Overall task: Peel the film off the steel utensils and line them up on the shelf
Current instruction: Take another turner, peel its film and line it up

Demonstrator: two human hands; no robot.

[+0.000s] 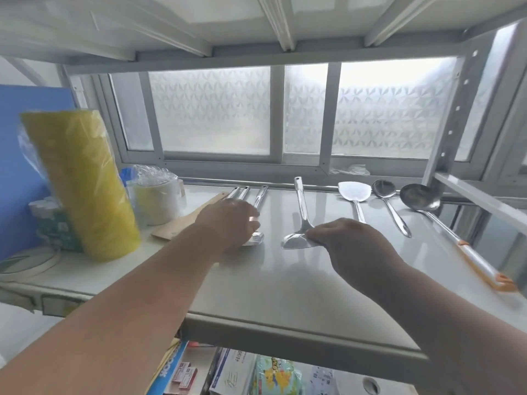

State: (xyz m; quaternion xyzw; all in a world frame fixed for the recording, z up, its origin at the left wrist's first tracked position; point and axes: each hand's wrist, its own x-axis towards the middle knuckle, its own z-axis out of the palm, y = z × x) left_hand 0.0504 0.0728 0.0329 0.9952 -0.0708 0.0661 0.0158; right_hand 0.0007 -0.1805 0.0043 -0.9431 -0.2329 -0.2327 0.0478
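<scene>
Steel utensils lie on the white shelf [256, 280]. My left hand [228, 223] rests over a group of three steel utensils [261, 195], whose handles point toward the window; one utensil head [254, 239] shows under my fingers. My right hand [350, 246] pinches the blade edge of a steel spatula [299, 218] lying with its handle toward the window. Further right lie another steel spatula [355, 192], a steel spoon [390, 206] and a big ladle [419, 198] with an orange-and-white handle. Whether any film is on them I cannot tell.
A tall yellow roll in plastic [82, 183] stands at the left, with a white tape roll [159, 198], a wooden spatula [188, 218] and a tissue pack [54, 223] near it. A frosted window [285, 109] backs the shelf. Boxes [236, 372] sit on the shelf below.
</scene>
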